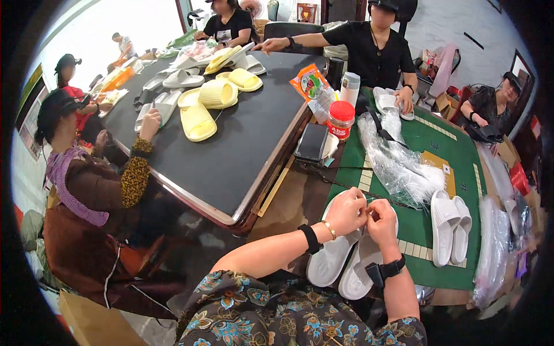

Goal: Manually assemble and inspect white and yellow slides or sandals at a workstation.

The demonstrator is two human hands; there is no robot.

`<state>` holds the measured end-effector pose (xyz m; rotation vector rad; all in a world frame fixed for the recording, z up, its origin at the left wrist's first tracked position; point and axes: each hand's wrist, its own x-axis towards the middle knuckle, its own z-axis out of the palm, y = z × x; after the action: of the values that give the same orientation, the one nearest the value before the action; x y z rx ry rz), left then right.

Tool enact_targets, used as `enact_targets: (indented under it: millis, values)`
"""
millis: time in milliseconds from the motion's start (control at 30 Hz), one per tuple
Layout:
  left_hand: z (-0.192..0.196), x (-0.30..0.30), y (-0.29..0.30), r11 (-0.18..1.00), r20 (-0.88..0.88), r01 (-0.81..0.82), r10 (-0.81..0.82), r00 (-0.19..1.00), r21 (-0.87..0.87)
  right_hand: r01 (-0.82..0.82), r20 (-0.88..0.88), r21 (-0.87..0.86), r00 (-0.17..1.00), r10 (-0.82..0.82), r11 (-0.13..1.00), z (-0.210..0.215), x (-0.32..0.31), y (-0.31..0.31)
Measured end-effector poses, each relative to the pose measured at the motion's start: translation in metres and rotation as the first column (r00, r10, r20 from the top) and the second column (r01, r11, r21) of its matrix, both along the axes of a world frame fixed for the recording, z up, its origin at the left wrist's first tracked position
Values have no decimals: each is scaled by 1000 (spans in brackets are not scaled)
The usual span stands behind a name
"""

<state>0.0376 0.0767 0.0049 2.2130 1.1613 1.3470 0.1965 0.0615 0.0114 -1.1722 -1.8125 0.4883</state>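
A pair of white slippers (pixel 329 260) lies side by side in front of me, at the near edge of the green table. Above their far ends, my left hand (pixel 345 212) and my right hand (pixel 382 221) meet with fingertips pinched together. Whatever is between the fingers is too small to make out, and my hands cover part of the slippers. To the right, a second pair of white slippers (pixel 443 228) rests on the green surface. Beyond my hands lies a bundle of clear plastic strands (pixel 404 158) with a black strap across it.
A dark table (pixel 231 161) on the left bears yellow slippers (pixel 199 122) and grey ones. A red-lidded jar (pixel 340 120), a white bottle (pixel 349 87) and a phone (pixel 312 142) stand between the tables. Several co-workers sit around; one across (pixel 378 52) touches white slippers.
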Motion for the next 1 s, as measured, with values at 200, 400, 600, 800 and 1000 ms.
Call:
enact_targets:
  millis: [200, 400, 600, 800, 1000]
  values:
    - [42, -64, 10, 937, -19, -139, 141, 990, -319, 175, -73, 25, 982, -173, 984, 8, 8, -13]
    - [62, -276, 83, 757, 757, 285, 391, 523, -588, 147, -54, -54, 987, -150, 988, 6, 29, -48]
    - [40, -512, 119, 826, 855, 224, 506, 112, -518, -8, 274, -351, 955, 111, 936, 21, 4, -76]
    - [38, -482, 166, 909, 918, 168, 394, -45, -382, 168, 318, -382, 947, -42, 909, 17, -8, -85]
    - [36, -461, 159, 872, 886, 241, 456, -85, -426, 262, 457, -487, 890, -13, 833, 12, -9, -78]
